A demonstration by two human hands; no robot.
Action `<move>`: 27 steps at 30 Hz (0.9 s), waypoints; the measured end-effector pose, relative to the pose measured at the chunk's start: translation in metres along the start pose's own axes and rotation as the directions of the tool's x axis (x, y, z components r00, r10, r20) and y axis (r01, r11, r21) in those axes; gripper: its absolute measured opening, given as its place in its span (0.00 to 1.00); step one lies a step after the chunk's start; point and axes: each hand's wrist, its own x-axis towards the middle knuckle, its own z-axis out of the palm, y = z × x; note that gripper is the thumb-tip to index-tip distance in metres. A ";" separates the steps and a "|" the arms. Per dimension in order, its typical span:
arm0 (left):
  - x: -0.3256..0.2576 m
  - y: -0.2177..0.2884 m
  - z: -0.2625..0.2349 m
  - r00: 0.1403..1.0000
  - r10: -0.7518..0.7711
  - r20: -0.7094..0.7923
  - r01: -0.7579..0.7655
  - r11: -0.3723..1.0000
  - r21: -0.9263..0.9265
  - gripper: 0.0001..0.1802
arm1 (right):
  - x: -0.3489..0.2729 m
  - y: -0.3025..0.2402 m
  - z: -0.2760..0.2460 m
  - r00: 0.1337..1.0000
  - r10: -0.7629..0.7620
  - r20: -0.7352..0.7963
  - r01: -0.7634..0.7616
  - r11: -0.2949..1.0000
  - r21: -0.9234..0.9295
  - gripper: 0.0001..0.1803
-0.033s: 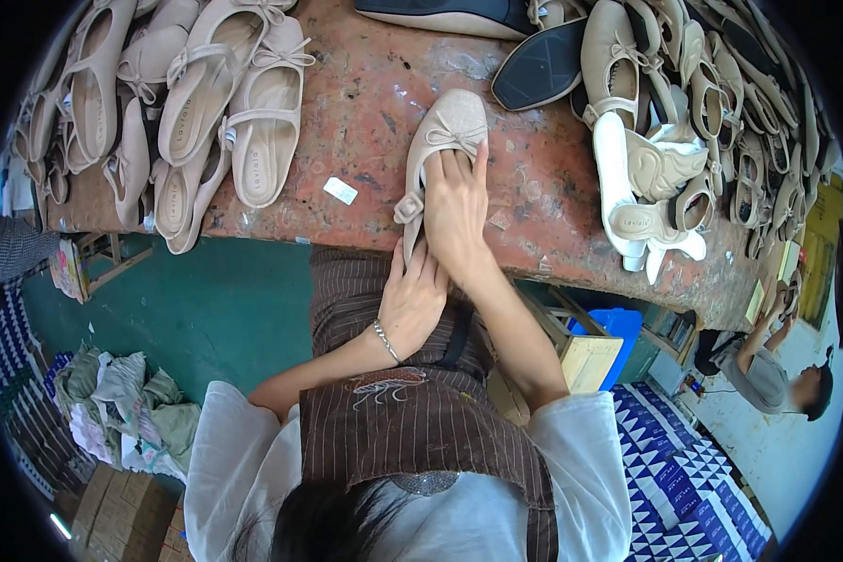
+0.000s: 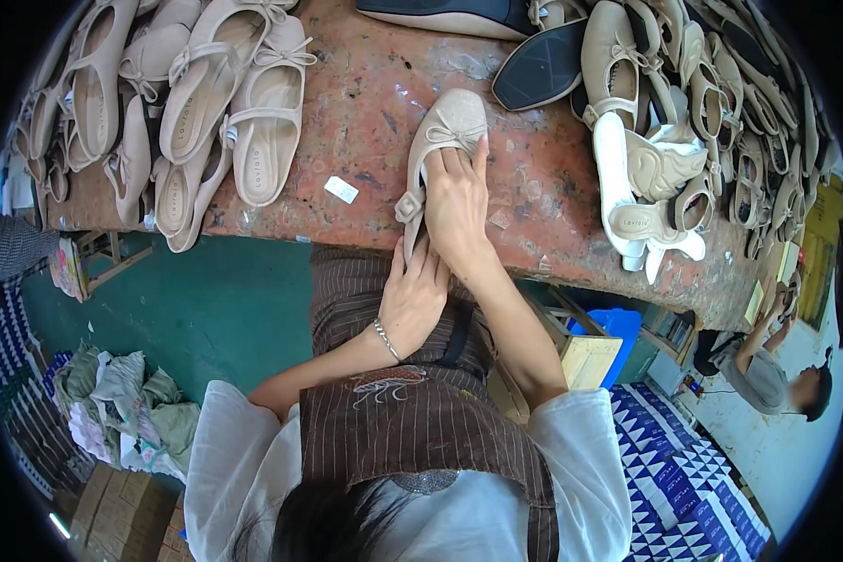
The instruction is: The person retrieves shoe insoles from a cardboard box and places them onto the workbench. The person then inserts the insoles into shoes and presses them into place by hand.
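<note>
A beige flat shoe (image 2: 457, 114) with a small bow lies at the front edge of the table, its toe pointing away from me. My right hand (image 2: 456, 211) has several fingers pushed into the opening, one finger lying outside along the right side. At the heel end, by the table edge, my left hand (image 2: 414, 292) grips the back of the shoe. The fingertips inside the shoe are hidden. A strap with a covered buckle (image 2: 408, 206) sticks out on the shoe's left side.
Rows of beige shoes (image 2: 270, 159) stand at the left; more are piled at the right beside white shoe parts (image 2: 618, 178). A dark sole (image 2: 538, 70) lies at the back. A white label (image 2: 342, 189) rests on the worn red table (image 2: 365, 112). Another person (image 2: 768, 375) is at far right.
</note>
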 end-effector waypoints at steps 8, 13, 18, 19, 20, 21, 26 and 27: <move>0.005 -0.002 -0.004 0.987 -0.006 -0.158 0.004 1.000 -0.013 0.25 | 0.013 0.003 -0.011 0.967 0.146 0.211 -0.128 0.987 -0.093 0.22; 0.001 -0.007 0.006 0.989 0.012 -0.149 -0.030 0.993 -0.118 0.28 | -0.053 -0.021 0.015 0.997 0.035 -0.068 -0.051 0.963 -0.263 0.30; 0.009 -0.013 -0.008 0.996 0.036 -0.079 -0.044 0.994 -0.096 0.24 | 0.008 -0.009 -0.003 0.989 0.143 0.043 -0.127 0.958 -0.257 0.22; 0.003 -0.015 -0.001 0.990 0.039 -0.135 -0.059 0.987 -0.152 0.24 | -0.005 -0.012 0.008 0.992 0.063 -0.111 -0.092 0.955 -0.280 0.23; 0.002 -0.013 0.007 0.978 0.049 -0.201 -0.092 0.973 -0.212 0.24 | -0.017 -0.012 0.013 0.978 -0.007 -0.210 -0.089 0.891 -0.445 0.25; 0.005 -0.010 0.008 0.966 0.046 -0.256 -0.091 0.982 -0.166 0.24 | -0.018 -0.008 0.016 0.978 -0.004 -0.208 -0.081 0.914 -0.397 0.26; 0.010 -0.012 -0.011 0.994 0.014 -0.112 -0.033 0.985 -0.168 0.28 | 0.030 0.004 0.007 0.987 0.094 0.132 -0.047 0.947 -0.318 0.11; 0.012 -0.009 -0.012 0.991 0.017 -0.133 -0.039 0.986 -0.164 0.30 | 0.025 0.011 0.011 0.997 0.049 0.058 -0.031 0.959 -0.281 0.11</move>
